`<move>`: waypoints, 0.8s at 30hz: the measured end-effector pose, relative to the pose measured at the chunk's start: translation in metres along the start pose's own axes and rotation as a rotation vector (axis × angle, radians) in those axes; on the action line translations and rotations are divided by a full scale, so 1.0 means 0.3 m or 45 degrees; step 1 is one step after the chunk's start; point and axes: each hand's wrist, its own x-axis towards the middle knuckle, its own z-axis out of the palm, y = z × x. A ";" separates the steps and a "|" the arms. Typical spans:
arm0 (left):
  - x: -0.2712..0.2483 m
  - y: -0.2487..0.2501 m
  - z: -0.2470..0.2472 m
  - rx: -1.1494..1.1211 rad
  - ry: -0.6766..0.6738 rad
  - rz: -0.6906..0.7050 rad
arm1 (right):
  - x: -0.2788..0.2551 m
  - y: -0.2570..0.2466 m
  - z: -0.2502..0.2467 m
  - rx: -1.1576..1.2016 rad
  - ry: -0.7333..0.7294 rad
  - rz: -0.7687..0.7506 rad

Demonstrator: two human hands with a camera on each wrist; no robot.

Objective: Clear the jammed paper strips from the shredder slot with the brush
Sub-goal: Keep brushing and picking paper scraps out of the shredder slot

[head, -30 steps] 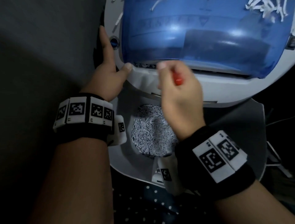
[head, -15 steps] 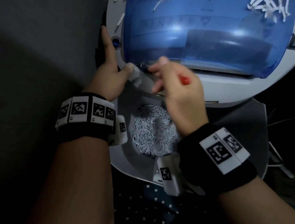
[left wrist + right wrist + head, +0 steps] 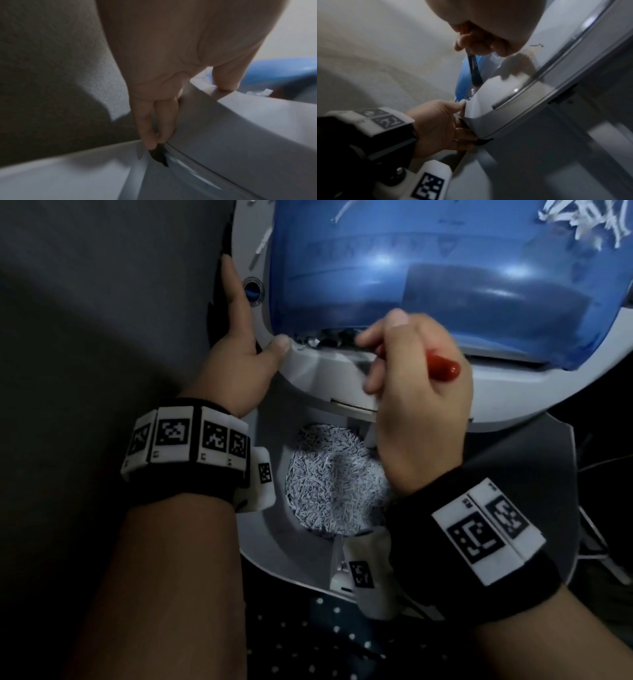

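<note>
fingers: right hand (image 3: 416, 392) pinches brush (image 3: 442, 368) at slot | left hand (image 3: 236, 364) straight, steadying shredder (image 3: 325, 385)

My left hand (image 3: 236, 364): fingers straight, thumb pressing sideways. My right hand (image 3: 416, 392): fingers curled in a pinch, wrist bent downward.

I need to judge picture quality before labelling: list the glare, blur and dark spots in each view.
Head view: dim overall, white glare spots on the blue shredder cover, motion blur on the right hand by the slot. Left wrist view: soft throughout, the left hand fills the top. Right wrist view: the brush is smeared, bright glints on the shredder's trim.
</note>
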 end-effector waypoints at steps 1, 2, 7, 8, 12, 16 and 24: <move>0.001 0.000 -0.001 0.001 0.001 0.004 | -0.008 0.001 0.006 -0.048 -0.074 -0.027; 0.000 0.000 -0.001 0.005 0.003 0.012 | -0.018 0.008 0.014 -0.116 -0.164 -0.025; 0.005 -0.004 0.000 0.023 -0.001 0.020 | -0.019 0.024 0.021 -0.274 -0.024 -0.022; 0.005 -0.005 -0.001 0.020 -0.001 0.006 | -0.013 0.015 0.015 -0.231 0.070 -0.050; 0.001 -0.003 0.001 -0.009 -0.001 -0.004 | 0.002 -0.004 -0.019 0.033 0.298 -0.052; -0.004 0.001 0.004 0.013 0.017 -0.005 | 0.016 0.030 -0.024 -0.166 0.315 0.057; -0.010 0.018 0.001 -0.045 -0.011 -0.041 | -0.007 0.017 0.021 0.076 -0.224 0.302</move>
